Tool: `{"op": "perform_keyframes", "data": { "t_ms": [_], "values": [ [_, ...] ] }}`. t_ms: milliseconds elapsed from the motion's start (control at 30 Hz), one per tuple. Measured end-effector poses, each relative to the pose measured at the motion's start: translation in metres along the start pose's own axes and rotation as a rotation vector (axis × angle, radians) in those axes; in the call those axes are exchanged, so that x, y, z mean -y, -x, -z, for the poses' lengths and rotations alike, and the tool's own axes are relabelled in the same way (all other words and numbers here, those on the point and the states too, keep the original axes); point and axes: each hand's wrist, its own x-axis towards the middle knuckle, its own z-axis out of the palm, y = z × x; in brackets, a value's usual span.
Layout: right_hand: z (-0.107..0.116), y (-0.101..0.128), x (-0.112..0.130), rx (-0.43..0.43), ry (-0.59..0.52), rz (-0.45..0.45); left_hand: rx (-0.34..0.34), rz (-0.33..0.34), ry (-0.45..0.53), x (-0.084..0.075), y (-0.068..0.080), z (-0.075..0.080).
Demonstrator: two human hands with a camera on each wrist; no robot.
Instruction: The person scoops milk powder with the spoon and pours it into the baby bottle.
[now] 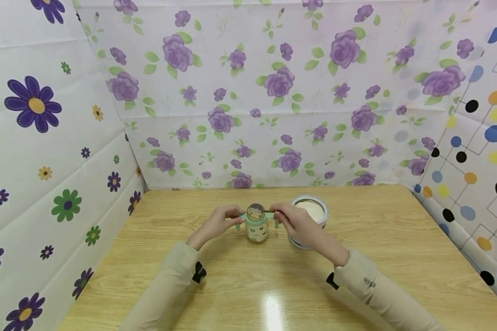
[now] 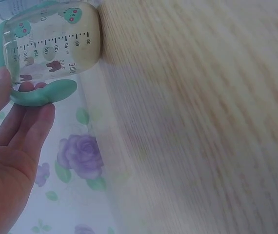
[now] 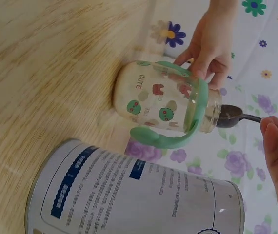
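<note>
At the mouth (image 3: pixel 209 122) of the upright bottle (image 1: pixel 257 231) lay the spoon (image 3: pixel 229 116), pointing toward nine o'clock from the right hand (image 1: pixel 300 224) pinching it, the left hand (image 1: pixel 219 221) gripping the nine-o'clock handle (image 2: pixel 61 92).

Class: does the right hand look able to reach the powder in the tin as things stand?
Probably yes: the tin stands beside the right hand, its pale powder uncovered. The spoon it holds, at the open baby bottle, would need to come away first.
</note>
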Motion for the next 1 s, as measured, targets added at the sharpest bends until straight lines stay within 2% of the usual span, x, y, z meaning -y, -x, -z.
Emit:
{"op": "perform_keyframes", "data": {
  "t_ms": [67,267,833,933,1000],
  "values": [
    [0.001,0.001,0.002,0.014,0.034,0.050,0.000,-0.005,-0.002,0.005,-0.001,0.000],
    [0.001,0.005,0.002,0.025,0.130,0.146,0.003,0.004,-0.015,0.005,-0.001,0.000],
    [0.001,0.006,0.003,-0.022,0.096,0.162,-0.007,-0.013,-0.003,0.008,-0.002,-0.002],
    [0.002,0.007,0.002,-0.031,0.098,0.159,-0.005,-0.010,-0.015,0.002,-0.001,-0.002],
    [0.002,0.007,0.001,-0.036,0.098,0.161,0.002,-0.013,-0.019,-0.008,0.002,0.000]
  ]
}}
